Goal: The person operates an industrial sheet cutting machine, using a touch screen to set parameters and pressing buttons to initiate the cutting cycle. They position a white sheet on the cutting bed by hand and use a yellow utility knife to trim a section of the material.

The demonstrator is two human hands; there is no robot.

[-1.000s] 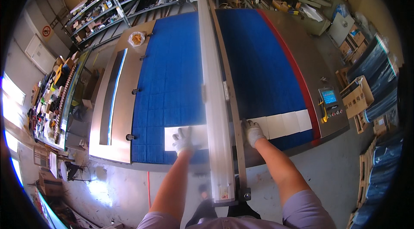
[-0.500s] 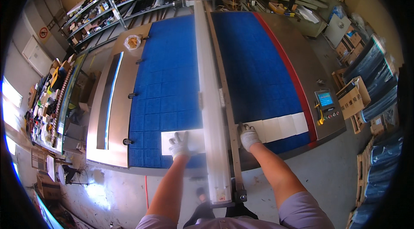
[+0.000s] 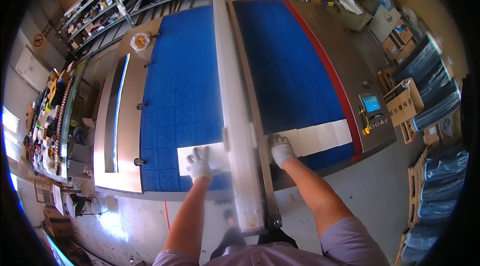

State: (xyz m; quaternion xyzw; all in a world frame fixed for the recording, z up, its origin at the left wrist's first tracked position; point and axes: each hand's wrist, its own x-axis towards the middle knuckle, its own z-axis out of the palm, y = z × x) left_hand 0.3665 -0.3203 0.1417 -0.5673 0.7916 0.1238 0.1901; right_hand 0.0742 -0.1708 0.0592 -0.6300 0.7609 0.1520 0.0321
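Observation:
A white sheet (image 3: pixel 185 162) lies on the blue bed (image 3: pixel 185 91) of a large metal-framed machine, left of a long pale beam (image 3: pixel 235 106) that crosses the bed from far to near. My left hand (image 3: pixel 199 167), in a white knit glove, rests on this sheet with fingers spread. Right of the beam, several white sheets (image 3: pixel 320 138) form a row, edges meeting or overlapping. My right hand (image 3: pixel 282 151), also gloved, presses at the row's left end beside the beam's rail (image 3: pixel 255 96). Its fingers are stretched out. Any sheet part beneath the beam is hidden.
A dark strip (image 3: pixel 117 111) lies on the left metal margin, near a bag of yellowish pieces (image 3: pixel 140 42). Black clamps (image 3: pixel 140 161) line the bed's left edge. A red band (image 3: pixel 325 61) and control screen (image 3: pixel 370 103) are at right. Wrapped rolls (image 3: pixel 442 166) stand on pallets.
The view has shifted slightly, so the machine appears farther left and higher. Both hands stay on the white sheets, in about the same places.

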